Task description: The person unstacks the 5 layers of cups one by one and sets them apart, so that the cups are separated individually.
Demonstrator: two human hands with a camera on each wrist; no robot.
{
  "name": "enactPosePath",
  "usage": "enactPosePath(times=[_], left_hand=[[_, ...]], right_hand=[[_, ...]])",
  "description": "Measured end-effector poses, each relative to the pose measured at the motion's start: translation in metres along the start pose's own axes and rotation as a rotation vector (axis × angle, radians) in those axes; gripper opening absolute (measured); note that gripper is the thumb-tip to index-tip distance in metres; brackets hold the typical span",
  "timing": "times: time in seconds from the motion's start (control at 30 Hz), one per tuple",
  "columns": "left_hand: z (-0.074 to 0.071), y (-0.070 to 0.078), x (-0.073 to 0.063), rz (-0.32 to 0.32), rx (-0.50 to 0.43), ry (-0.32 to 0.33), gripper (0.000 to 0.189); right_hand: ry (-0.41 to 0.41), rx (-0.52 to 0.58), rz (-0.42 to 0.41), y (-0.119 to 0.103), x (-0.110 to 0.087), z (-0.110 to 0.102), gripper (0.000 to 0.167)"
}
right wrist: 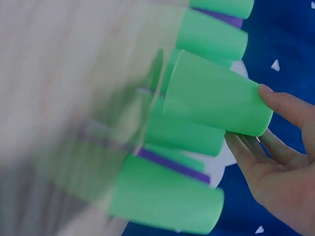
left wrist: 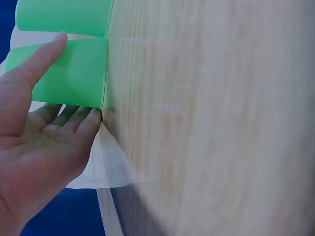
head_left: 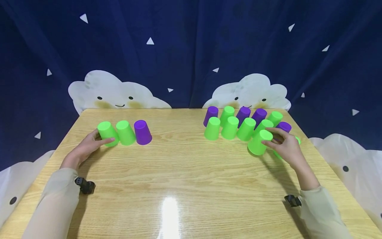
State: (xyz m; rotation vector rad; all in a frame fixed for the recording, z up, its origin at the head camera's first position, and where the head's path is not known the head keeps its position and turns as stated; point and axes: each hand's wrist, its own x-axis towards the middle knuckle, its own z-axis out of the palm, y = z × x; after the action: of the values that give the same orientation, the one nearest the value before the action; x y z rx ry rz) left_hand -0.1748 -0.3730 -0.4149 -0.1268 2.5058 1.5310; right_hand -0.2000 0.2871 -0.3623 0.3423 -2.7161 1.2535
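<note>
On the left of the table, my left hand (head_left: pixel 85 146) grips an upside-down green cup (head_left: pixel 105 131), its thumb across the front and fingers at the far side. In the left wrist view that cup (left wrist: pixel 74 73) has its rim against the tabletop. Beside it stand another green cup (head_left: pixel 125 133) and a purple cup (head_left: pixel 143 133). My right hand (head_left: pixel 288 148) pinches a green cup (head_left: pixel 258 144) near its base, mouth downward. The right wrist view shows this held cup (right wrist: pixel 216 96) in front of other cups and raised off the table.
Several upside-down green and purple cups stand in two rows at the back right, including a front green cup (head_left: pixel 212 129) and a back purple cup (head_left: pixel 210 114). Some are partly hidden by my right hand. A dark blue curtain (head_left: pixel 185 49) hangs behind the wooden table (head_left: pixel 179 159).
</note>
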Motion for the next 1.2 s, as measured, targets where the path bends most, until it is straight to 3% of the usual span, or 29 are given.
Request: enactPosePath(times=[0.37, 0.83, 1.2], left_hand=[[-0.001, -0.006, -0.002, -0.007, 0.015, 0.004, 0.089], [0.002, 0.002, -0.001, -0.001, -0.005, -0.001, 0.092], [0.001, 0.004, -0.002, -0.007, 0.015, -0.001, 0.092]], right_hand=[[0.112, -0.083, -0.067, 0.021, -0.008, -0.001, 0.045], [0.131, -0.106, -0.072, 0.025, -0.008, -0.007, 0.05], [0.181, -0.048, -0.114, -0.002, -0.001, -0.011, 0.044]])
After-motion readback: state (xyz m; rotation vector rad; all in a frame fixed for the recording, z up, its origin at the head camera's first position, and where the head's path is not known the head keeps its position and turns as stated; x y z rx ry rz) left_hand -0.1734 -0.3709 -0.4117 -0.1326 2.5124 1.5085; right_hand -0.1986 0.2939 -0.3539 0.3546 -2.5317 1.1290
